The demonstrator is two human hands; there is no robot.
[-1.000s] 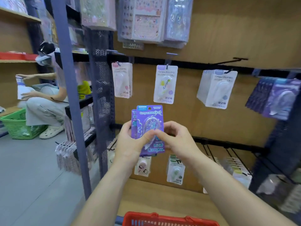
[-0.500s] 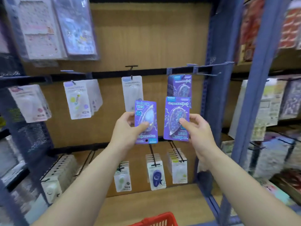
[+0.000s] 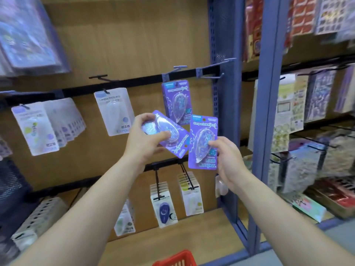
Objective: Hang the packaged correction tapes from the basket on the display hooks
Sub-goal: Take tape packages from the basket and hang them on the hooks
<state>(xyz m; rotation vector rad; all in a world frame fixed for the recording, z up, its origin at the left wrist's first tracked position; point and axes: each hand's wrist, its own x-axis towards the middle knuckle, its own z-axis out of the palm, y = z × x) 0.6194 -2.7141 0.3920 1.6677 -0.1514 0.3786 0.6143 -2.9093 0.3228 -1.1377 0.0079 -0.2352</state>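
My left hand (image 3: pixel 146 139) grips a purple packaged correction tape (image 3: pixel 172 135), tilted so its top points down and right. My right hand (image 3: pixel 226 160) pinches a second purple correction tape pack (image 3: pixel 202 139) upright by its lower right edge. Both packs are in front of the wooden back panel, just below a matching purple pack (image 3: pixel 177 101) that hangs on a display hook (image 3: pixel 175 69). An empty blue hook (image 3: pixel 219 64) sticks out to the right of it. The red basket (image 3: pixel 175 259) shows only its rim at the bottom edge.
White correction tape packs (image 3: pixel 115 112) (image 3: pixel 35 129) hang on the same black rail to the left. More packs (image 3: pixel 163 206) hang on lower hooks. A blue shelf upright (image 3: pixel 226 112) stands right of my hands, with sticker sheets (image 3: pixel 288 104) beyond it.
The left pack has tipped from upright to a slant. My right hand and its pack have moved up and right, nearer the hanging purple pack. The view has shifted further right.
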